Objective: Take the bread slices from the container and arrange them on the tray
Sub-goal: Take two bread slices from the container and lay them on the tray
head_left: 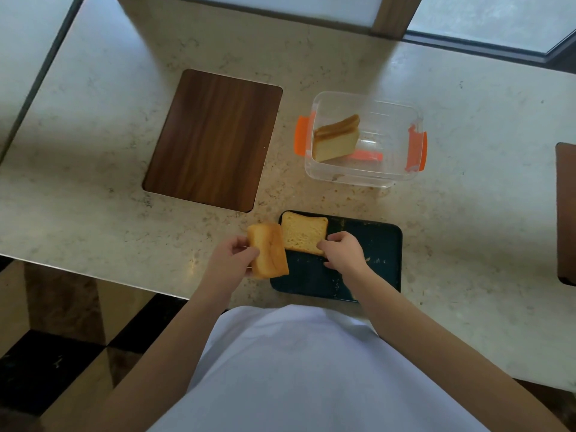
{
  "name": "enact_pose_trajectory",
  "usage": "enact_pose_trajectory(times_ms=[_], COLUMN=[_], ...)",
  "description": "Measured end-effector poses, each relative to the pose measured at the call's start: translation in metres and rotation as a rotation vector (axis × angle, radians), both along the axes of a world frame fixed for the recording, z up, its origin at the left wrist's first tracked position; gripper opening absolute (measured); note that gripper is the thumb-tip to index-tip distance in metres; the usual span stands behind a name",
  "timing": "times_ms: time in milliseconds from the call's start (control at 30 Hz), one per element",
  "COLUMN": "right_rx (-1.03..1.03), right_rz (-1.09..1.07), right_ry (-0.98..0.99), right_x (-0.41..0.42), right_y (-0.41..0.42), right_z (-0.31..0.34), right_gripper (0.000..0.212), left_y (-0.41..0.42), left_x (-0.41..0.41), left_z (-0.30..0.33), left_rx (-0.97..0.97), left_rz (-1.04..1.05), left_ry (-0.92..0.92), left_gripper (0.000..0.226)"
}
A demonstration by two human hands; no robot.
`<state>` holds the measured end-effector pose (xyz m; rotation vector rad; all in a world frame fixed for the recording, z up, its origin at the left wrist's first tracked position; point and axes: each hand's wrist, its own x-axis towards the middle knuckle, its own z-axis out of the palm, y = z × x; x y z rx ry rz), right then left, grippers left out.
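Note:
A dark tray (377,254) lies near the counter's front edge. One bread slice (304,232) lies flat in its far-left corner, and my right hand (341,249) pinches that slice's near-right edge. My left hand (230,260) holds a small stack of bread slices (269,251) upright just left of the tray. Behind the tray stands a clear container (389,135) with orange clips; a few slices (336,140) lean against its left wall.
A dark wooden inset panel (212,138) sits in the stone counter (467,198) to the left. Another brown panel (565,213) shows at the right edge. The counter's front edge runs diagonally at the left, with tiled floor (53,353) below.

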<state>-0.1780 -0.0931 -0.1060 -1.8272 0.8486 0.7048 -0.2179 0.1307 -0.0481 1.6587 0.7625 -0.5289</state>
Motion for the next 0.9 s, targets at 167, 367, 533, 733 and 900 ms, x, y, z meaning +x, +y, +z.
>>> enact_pose_trajectory(times_ms=[167, 367, 533, 733, 900], right_rx=[0.045, 0.017, 0.025, 0.411, 0.382], right_rz=[-0.015, -0.018, -0.031, -0.137, -0.159], right_ry=[-0.018, -0.122, -0.122, 0.062, -0.008], right_x=[0.003, -0.008, -0.037, -0.05, -0.047], right_y=[0.001, -0.005, -0.015, -0.017, -0.024], right_z=[0.002, 0.006, 0.01, 0.024, 0.032], right_gripper=[0.036, 0.029, 0.01, 0.024, 0.013], left_y=[-0.002, -0.001, -0.006, -0.021, -0.025], left_x=[-0.003, -0.007, -0.007, -0.001, -0.003], left_z=[-0.004, -0.009, -0.011, -0.011, -0.016], left_rx=[-0.01, -0.114, -0.364, -0.43, -0.307], left_rz=[-0.015, -0.03, 0.105, 0.051, -0.075], left_ry=[0.004, 0.112, 0.119, 0.121, 0.122], left_gripper=[0.022, 0.041, 0.067, 0.059, 0.048])
